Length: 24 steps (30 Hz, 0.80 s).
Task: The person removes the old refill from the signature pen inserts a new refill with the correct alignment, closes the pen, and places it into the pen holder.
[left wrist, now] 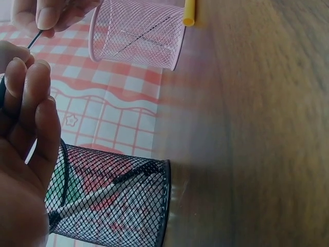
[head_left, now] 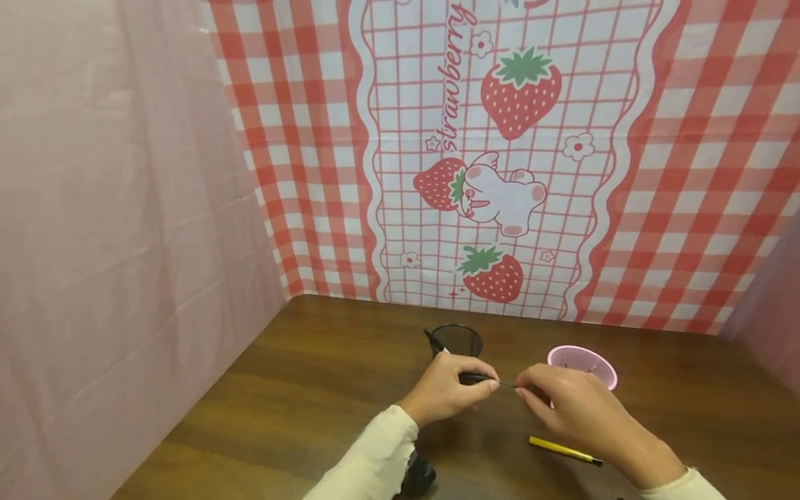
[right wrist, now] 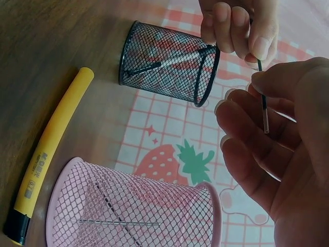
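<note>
My left hand (head_left: 445,390) grips a black pen barrel (head_left: 473,378) between thumb and fingers, over the middle of the table. From the barrel's right end a thin dark pen refill (head_left: 507,385) runs across to my right hand (head_left: 578,406). That hand pinches the refill between thumb and forefinger. In the right wrist view, the refill's clear end (right wrist: 266,121) sticks out past the right thumb. The other right fingers are loosely bent. Most of the barrel is hidden behind the left fingers.
Behind the left hand stands a black mesh cup (head_left: 467,328) holding a white-and-black pen (right wrist: 180,59). A pink mesh cup (head_left: 584,351) with thin sticks inside stands behind the right hand. A yellow tube (head_left: 559,448) with a black end lies in front of it. A checkered cloth (head_left: 325,173) hangs behind.
</note>
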Motion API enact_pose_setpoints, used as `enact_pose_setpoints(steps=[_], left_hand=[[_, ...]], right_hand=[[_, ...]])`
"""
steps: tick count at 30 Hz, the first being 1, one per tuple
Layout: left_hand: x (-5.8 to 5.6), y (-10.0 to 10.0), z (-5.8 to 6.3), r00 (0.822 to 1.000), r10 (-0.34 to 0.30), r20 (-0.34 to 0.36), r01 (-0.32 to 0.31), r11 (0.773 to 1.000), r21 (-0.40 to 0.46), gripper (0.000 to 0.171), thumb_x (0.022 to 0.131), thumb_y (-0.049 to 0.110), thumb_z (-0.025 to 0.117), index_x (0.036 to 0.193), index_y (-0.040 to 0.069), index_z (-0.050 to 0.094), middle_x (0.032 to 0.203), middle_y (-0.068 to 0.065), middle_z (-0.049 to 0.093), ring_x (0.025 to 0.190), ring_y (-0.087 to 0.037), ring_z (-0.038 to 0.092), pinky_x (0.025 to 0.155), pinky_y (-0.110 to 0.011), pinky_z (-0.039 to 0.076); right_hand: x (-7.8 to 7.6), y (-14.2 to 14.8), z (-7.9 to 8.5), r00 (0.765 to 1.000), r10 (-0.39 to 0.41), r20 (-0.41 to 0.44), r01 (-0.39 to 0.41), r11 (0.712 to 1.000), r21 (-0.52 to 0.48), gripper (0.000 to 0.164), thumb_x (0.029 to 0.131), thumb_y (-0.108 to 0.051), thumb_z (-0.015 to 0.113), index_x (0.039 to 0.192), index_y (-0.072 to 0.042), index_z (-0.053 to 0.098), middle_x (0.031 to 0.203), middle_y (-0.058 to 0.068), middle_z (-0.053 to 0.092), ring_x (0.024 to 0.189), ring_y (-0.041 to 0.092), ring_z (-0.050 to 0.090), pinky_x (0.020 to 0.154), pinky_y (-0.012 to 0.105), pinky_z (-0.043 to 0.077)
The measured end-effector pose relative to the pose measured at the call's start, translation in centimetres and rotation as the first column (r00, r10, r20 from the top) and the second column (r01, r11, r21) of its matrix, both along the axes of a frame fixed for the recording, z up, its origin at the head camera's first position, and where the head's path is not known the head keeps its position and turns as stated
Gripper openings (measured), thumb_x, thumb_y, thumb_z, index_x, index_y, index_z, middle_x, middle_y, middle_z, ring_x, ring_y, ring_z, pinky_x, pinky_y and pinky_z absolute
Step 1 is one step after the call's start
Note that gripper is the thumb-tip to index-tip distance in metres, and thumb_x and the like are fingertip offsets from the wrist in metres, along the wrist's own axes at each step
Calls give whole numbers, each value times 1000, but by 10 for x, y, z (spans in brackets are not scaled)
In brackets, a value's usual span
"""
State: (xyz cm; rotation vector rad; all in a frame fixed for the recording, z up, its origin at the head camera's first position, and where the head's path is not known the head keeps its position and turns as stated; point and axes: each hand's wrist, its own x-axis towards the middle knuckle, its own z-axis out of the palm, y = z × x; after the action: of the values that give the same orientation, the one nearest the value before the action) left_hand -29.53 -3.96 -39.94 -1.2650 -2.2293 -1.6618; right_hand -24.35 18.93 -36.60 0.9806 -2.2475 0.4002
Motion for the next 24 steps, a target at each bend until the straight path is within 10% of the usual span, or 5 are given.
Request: enact_pose_setpoints(steps=[13,24], left_hand=[[-1,-6,-1,1000,0,24,-1,1000,11,12,95,14,69,100,6,76,88,1,71,61,-26,70,53,-30,59],[0,-3,4,1000,1,21,-1,1000,-7,12,95,15,69,100,6,76,87,-2,72,58,-9,65,53,-29,59]], right_hand=[[4,0,1,999,-40,0,40,999,27,22,78,-13,83,88,-25,68,79,-23,59,66,-9,49,52,20,45],[7,5,3,997,-76,12,76,996,44,18,80,-18,82,87,-27,68,79,-24,59,66,-8,50,54,23,47]])
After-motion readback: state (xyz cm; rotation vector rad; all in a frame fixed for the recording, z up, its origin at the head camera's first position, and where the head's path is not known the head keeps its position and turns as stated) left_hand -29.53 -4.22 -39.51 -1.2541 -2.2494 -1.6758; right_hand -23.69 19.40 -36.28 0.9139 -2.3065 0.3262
